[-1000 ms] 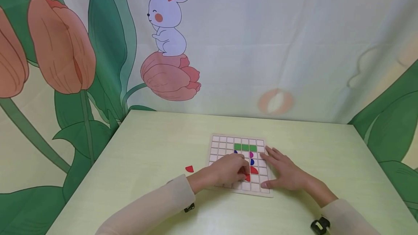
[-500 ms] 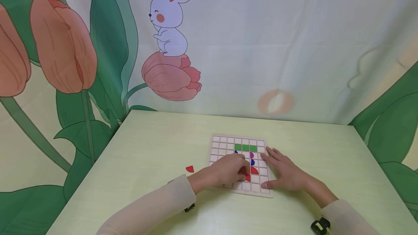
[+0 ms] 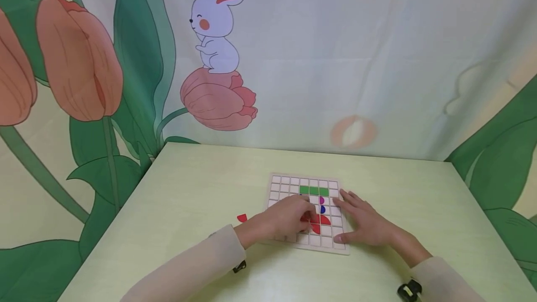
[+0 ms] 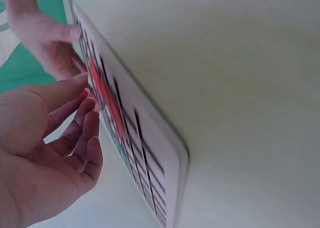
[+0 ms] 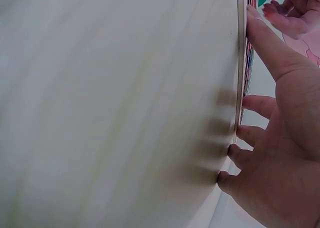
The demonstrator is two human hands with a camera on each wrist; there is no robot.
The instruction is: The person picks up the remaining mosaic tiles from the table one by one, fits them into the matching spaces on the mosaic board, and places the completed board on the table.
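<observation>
A square white grid board (image 3: 335, 250) lies on the table. Over its left part hovers my left hand (image 3: 289, 214), thumb and fingertips drawn loosely together right beside the red pieces (image 3: 325, 220); in the left wrist view no piece shows between thumb and fingers. My right hand (image 3: 366, 221) is spread along the board's right edge. Its thumb (image 5: 265, 35) rests on the board, while the other fingertips touch the edge and the tabletop. Set in the grid are a row of green squares (image 3: 314, 191), a magenta half circle (image 3: 321, 200) and a blue half circle (image 3: 322, 209).
One loose red piece (image 3: 242, 217) lies on the pale table (image 3: 201, 190) left of the board, partly hidden by the left forearm. Behind the table hangs a printed curtain (image 3: 310, 59) with a rabbit and tulips. Dark straps show at both wrists.
My left hand has shifted slightly left and its fingertips have come off the lower red piece, which now shows more fully. The right hand stays in place.
</observation>
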